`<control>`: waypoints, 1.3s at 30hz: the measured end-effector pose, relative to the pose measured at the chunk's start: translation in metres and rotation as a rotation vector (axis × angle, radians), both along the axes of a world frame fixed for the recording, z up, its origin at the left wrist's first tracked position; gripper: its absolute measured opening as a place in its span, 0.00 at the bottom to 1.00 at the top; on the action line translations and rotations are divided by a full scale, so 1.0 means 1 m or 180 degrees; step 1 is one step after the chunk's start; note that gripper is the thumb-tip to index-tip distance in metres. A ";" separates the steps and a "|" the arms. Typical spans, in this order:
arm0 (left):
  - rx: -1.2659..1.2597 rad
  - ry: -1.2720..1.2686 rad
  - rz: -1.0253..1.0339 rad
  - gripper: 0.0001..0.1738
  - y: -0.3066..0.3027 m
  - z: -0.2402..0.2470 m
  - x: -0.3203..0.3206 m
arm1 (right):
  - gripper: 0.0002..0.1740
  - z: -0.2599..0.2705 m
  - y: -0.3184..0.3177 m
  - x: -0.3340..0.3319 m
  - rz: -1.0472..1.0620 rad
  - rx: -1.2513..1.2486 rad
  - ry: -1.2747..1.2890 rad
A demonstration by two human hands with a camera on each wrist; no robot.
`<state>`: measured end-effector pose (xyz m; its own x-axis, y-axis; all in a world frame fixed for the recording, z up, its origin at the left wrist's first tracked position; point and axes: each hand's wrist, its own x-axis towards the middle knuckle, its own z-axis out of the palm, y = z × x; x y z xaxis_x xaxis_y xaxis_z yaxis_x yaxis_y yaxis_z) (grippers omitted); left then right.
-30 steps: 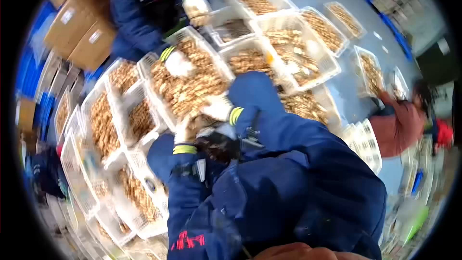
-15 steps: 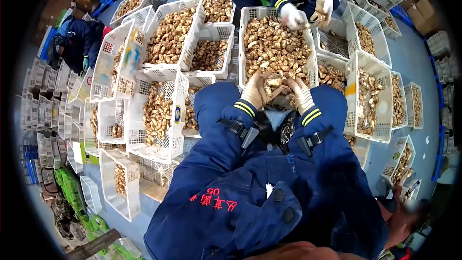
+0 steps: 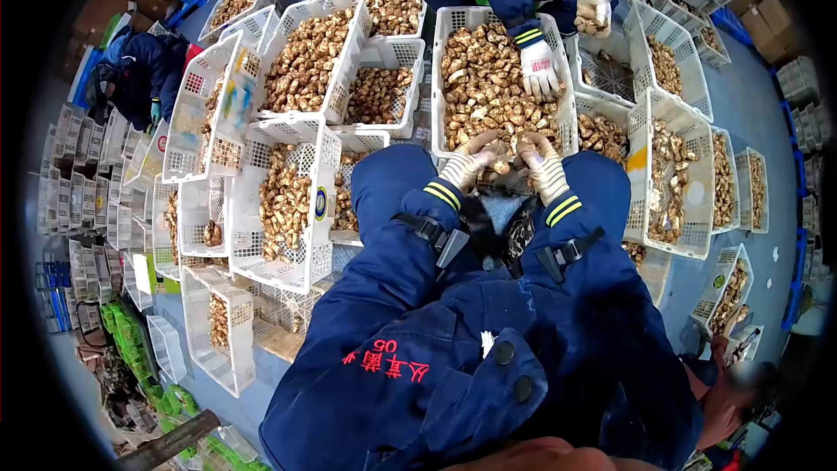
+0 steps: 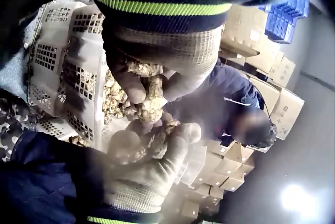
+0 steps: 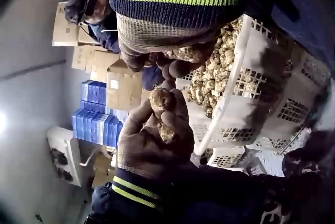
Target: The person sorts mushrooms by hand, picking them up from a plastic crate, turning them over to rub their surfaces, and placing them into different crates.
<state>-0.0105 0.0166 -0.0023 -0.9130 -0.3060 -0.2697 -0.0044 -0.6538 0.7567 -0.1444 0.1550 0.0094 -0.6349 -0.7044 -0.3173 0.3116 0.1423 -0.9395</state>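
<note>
In the head view, my gloved left hand (image 3: 469, 162) and right hand (image 3: 542, 169) are close together over the near edge of a white crate (image 3: 442, 126) heaped with brown-and-cream mushroom pieces (image 3: 488, 78). My left hand (image 4: 167, 59) pinches a knobbly mushroom (image 4: 152, 101) between thumb and fingers in the left wrist view. In the right wrist view, my right hand (image 5: 165, 41) grips another mushroom (image 5: 189, 53) with curled fingers, just above the left hand's mushroom (image 5: 161, 101). Whether the two pieces touch is unclear.
Across the crate, another person's gloved hand (image 3: 540, 70) rests on the heap; their other hand (image 3: 593, 16) holds pieces. White crates of mushrooms (image 3: 305, 61) stand left, with more crates (image 3: 670, 183) right. A person (image 3: 144, 70) bends at far left.
The head view has swung from a tilted, blurred angle to a steady one. My left fingers have closed round their piece. The other person's hand has come down onto the heap.
</note>
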 end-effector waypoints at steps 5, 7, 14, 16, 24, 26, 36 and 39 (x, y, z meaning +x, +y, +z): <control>-0.0426 0.0243 -0.0082 0.39 -0.005 -0.027 -0.006 | 0.26 0.007 0.001 0.006 0.0053 -0.0349 -0.0276; -0.0577 0.0239 -0.0144 0.41 -0.005 -0.023 -0.007 | 0.28 0.013 0.002 0.008 0.0211 -0.0196 0.0138; -0.0595 0.0125 -0.0152 0.38 -0.001 -0.028 -0.006 | 0.17 0.007 0.004 0.010 0.0518 0.0315 0.2158; -0.0374 0.0093 -0.0274 0.38 -0.001 -0.030 -0.005 | 0.15 0.012 0.004 0.010 0.0557 0.0740 0.2302; -0.0809 -0.0137 0.0038 0.35 -0.007 -0.037 0.001 | 0.11 0.011 0.004 0.008 0.0375 0.0718 0.2286; -0.0804 -0.0389 0.0295 0.33 -0.010 -0.031 0.003 | 0.11 0.005 0.004 0.006 0.0363 0.0637 0.2299; -0.0143 -0.0977 0.1238 0.24 -0.012 0.005 0.010 | 0.19 -0.010 0.000 0.009 0.2711 0.1564 0.2382; -0.0214 -0.0868 0.1359 0.24 -0.013 0.000 0.009 | 0.25 -0.013 0.010 0.013 0.3415 0.2179 0.2864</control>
<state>-0.0017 0.0033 -0.0019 -0.6019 -0.6613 -0.4477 0.0492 -0.5903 0.8057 -0.1314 0.1649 -0.0034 -0.0982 -0.8217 -0.5613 -0.8221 0.3849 -0.4196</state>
